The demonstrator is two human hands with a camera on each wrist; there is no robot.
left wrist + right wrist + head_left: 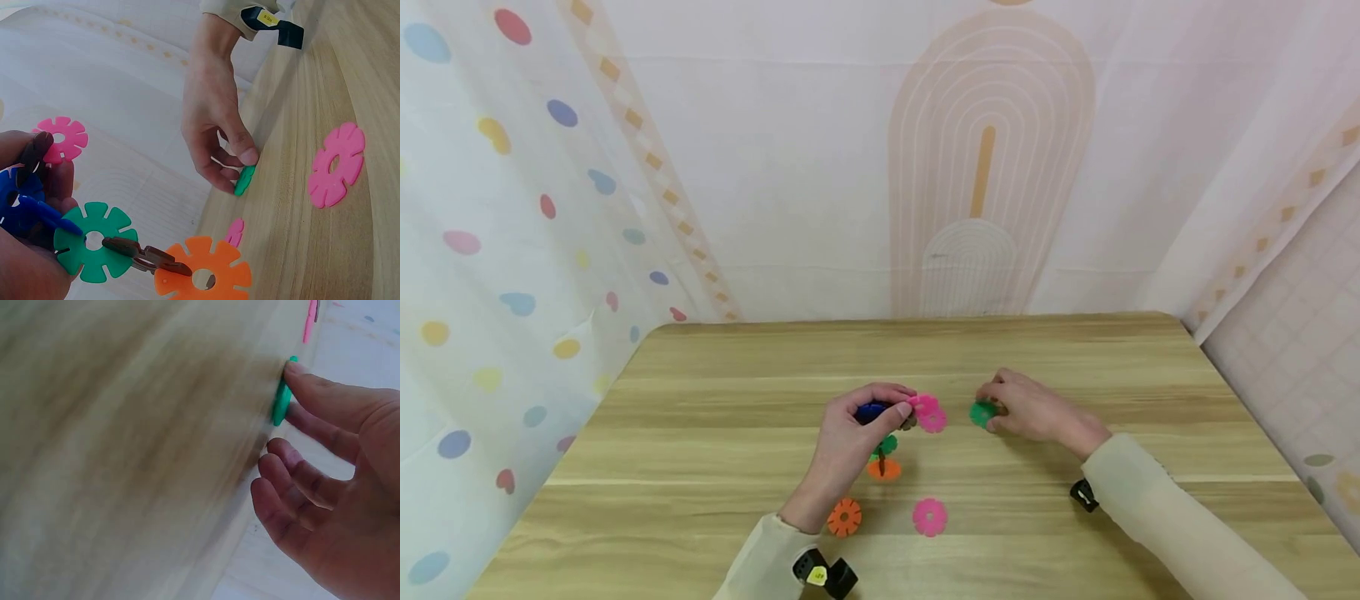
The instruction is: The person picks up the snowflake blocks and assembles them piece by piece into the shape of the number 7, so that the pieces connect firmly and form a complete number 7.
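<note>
**A:** Any box or tray on the bench (715,392)?

**B:** I see none. The discs lie straight on the wood or sit in the hands.

**A:** Count them for me.

**B:** Two lie loose near the front edge: an orange disc (845,517) at about seven o'clock from the middle of the bench, and a pink disc (930,517) just right of it. The left hand (850,442) holds a joined chain (119,247). In the left wrist view I count a blue piece, a green one, an orange one, two pink ones and dark brown links between them; the exact number of brown links I cannot tell. One more green disc (982,413) is with the right hand (1037,412).

**A:** How is each grip?

**B:** The left grip is clamped on the chain at its blue end, fingers curled round it. The right grip pinches the green disc between thumb and fingertips, at about three o'clock from the chain.

**A:** Which way does that green disc face?

**B:** It stands on edge, its rim touching the bench. In the right wrist view it shows as a thin sliver, though that view is blurred.
</note>
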